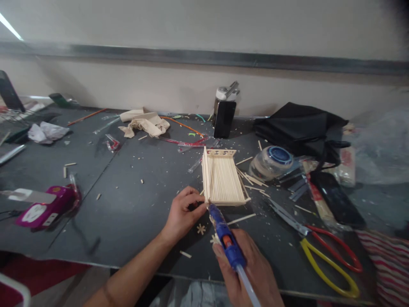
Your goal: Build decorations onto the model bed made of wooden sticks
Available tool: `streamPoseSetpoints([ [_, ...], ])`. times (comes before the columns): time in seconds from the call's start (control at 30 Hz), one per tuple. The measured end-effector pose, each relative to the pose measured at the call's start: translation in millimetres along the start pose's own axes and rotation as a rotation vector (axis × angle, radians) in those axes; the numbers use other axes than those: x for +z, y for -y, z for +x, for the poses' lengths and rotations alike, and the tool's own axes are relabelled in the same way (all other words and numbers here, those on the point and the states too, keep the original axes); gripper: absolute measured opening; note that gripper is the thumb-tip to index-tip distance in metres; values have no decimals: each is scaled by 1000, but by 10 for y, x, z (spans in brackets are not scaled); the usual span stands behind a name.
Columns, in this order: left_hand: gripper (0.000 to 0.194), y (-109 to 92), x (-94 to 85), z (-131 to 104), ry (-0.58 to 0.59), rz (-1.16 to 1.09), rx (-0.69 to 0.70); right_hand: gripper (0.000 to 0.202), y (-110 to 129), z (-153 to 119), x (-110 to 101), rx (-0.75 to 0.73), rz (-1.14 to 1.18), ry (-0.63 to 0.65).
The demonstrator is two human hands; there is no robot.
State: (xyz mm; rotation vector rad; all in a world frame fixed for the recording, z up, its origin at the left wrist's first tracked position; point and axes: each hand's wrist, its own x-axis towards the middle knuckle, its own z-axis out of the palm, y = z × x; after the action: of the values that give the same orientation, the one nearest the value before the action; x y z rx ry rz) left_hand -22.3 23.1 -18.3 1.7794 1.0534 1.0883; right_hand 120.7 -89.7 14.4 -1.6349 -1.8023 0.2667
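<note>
gripping a glue gun (221,226): right hand (251,268), fingers curled; left hand (183,212) pinching stick model (225,178) (purple box label (34,214) blurred).

Place for handicraft, like small workshop; whether inside home, cannot tell. Shown by long dark tabletop (134,209) against plain pale wall (143,25), strewn with cut wooden sticks (242,219) and fine scraps (142,181); hot-glue gun (234,253), large red-and-yellow-handled scissors (305,231), small stick-built model (225,179) among litter.
</note>
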Motion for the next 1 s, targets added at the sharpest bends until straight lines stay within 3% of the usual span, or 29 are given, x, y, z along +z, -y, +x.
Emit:
streamPoseSetpoints([
  [0.27,7,-2,-2,3,-1,-8,9,13,35,22,-93,30,57,45],
  [0.5,8,21,4,-1,5,-15,9,20,104,51,-107,83,77,-80],
  [0.77,10,18,-3,0,14,-8,30,31,-80,-53,-120,92,11,-6],
  [0.87,10,20,0,0,10,-6,35,22,-129,-66,-161,107,11,76],
  [1.0,8,41,9,-5,-1,-9,47,26,-96,-9,-261,239,128,202],
])
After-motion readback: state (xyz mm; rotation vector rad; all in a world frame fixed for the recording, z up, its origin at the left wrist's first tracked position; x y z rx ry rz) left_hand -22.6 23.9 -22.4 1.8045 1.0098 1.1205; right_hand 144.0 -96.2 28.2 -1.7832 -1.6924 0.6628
